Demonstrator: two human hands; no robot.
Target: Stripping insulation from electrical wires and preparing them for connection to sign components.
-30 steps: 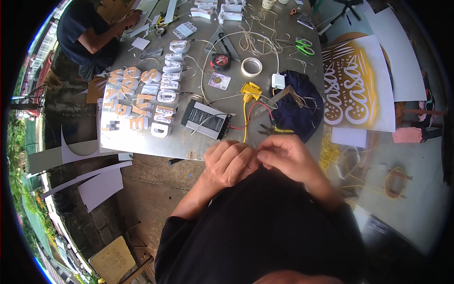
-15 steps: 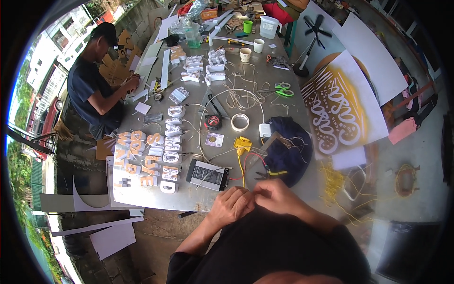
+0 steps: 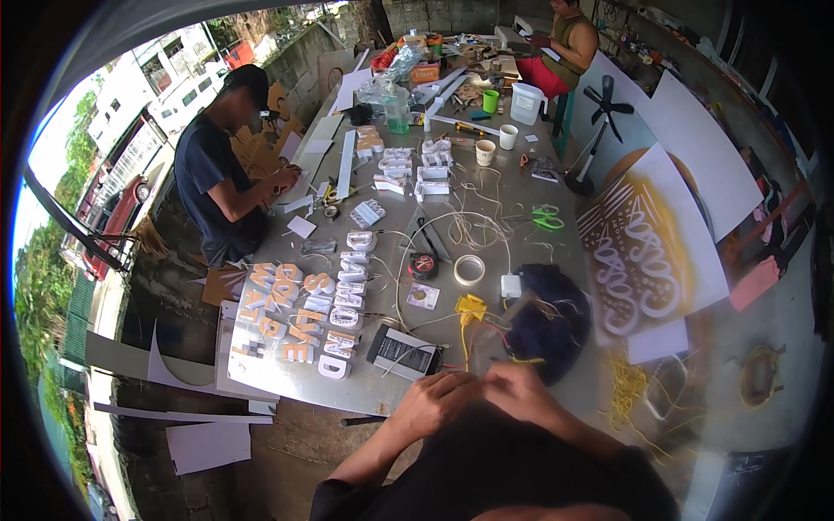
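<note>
Lower middle of frame: left hand point(image 3: 437, 402) and right hand point(image 3: 521, 392) together at the near edge of the metal table point(image 3: 369, 392), fingers curled inward, right one blurred. Whether they pinch anything — cannot tell. View has tipped upward over the last second, hands paired throughout — handling seems uninterrupted. Just above them, a black-and-silver box point(image 3: 405, 354); up and right, a yellow socket point(image 3: 470, 307) beside a dark blue cloth point(image 3: 556, 313). White letters point(image 3: 350, 295) left of centre. Tape measure point(image 3: 423, 266) and tape roll point(image 3: 458, 274) mid-frame, tangled cord point(image 3: 473, 230) above, green-handled scissors point(image 3: 547, 222) to the right. Farther: paper cup point(image 3: 485, 154), jug point(image 3: 526, 104). Co-worker point(image 3: 208, 165) upper left; black fan point(image 3: 605, 108) upper right, seated person point(image 3: 575, 48) beyond.
</note>
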